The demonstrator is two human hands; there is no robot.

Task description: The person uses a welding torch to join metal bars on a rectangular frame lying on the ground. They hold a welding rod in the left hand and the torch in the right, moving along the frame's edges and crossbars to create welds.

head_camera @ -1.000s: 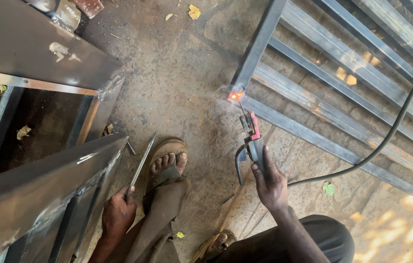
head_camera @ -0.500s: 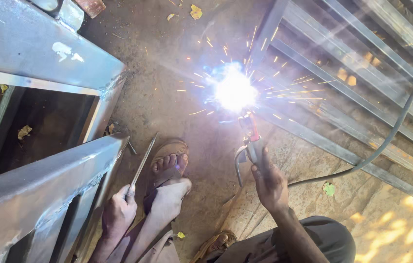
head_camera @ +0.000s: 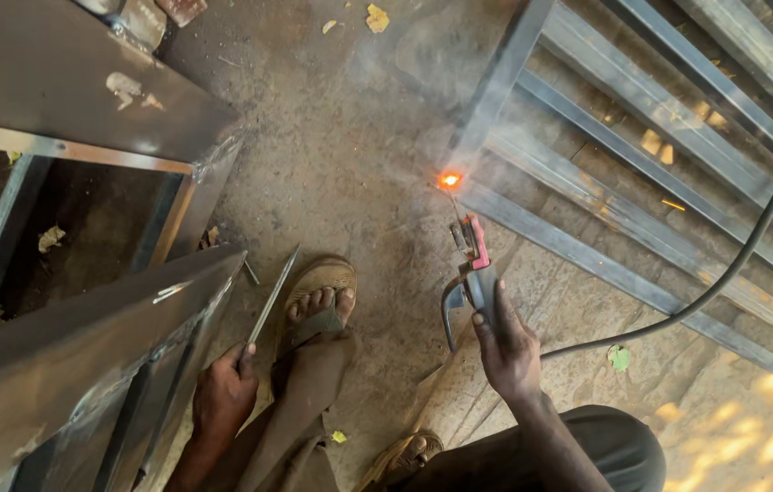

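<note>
Upward, electrode holder (head_camera: 475,273) points framewards.

Left hand (head_camera: 222,394) low and near, fingers curled shut in a fist, right hand (head_camera: 506,351) reaching farther out, fingers wrapped tight, right arm bent, sandaled foot (head_camera: 315,310) between the hands

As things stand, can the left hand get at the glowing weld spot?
Probably not: the left hand holds a flat metal strip, and the sandalled foot lies between it and the weld spot.
</note>
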